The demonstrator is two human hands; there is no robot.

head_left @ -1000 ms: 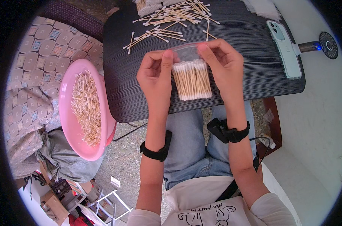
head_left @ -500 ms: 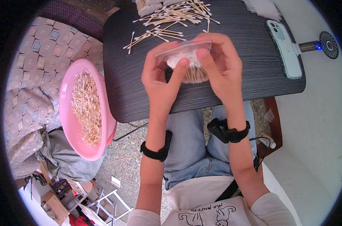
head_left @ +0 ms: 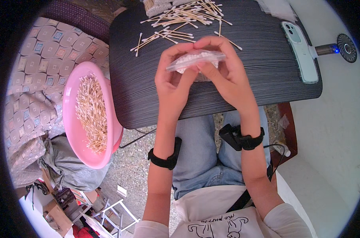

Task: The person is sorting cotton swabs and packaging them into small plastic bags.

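Between my hands, above the near half of the dark table, is a clear plastic bag of cotton swabs (head_left: 193, 59). White cotton tips show through the plastic just under its top edge. My left hand (head_left: 174, 75) curls round the bag's left side, its thumb on the near face. My right hand (head_left: 227, 75) wraps the right side, and the two thumbs meet near the middle of the bag. The fingertips touch at the far side. Most of the sticks in the bag are hidden by my thumbs. Loose cotton swabs (head_left: 184, 18) lie scattered beyond my hands.
A pink basin (head_left: 71, 119) full of cotton swabs stands left of the black table (head_left: 140, 87). Filled bags (head_left: 158, 8) lie at the table's far edge, with clear plastic bags (head_left: 277, 10) at the far right. A phone (head_left: 300, 51) and a small fan (head_left: 346, 47) are on the right.
The bag has tilted, so its top edge now faces me and the sticks are mostly covered. My thumbs have come together at its middle. Another loose swab now shows beyond my right hand.
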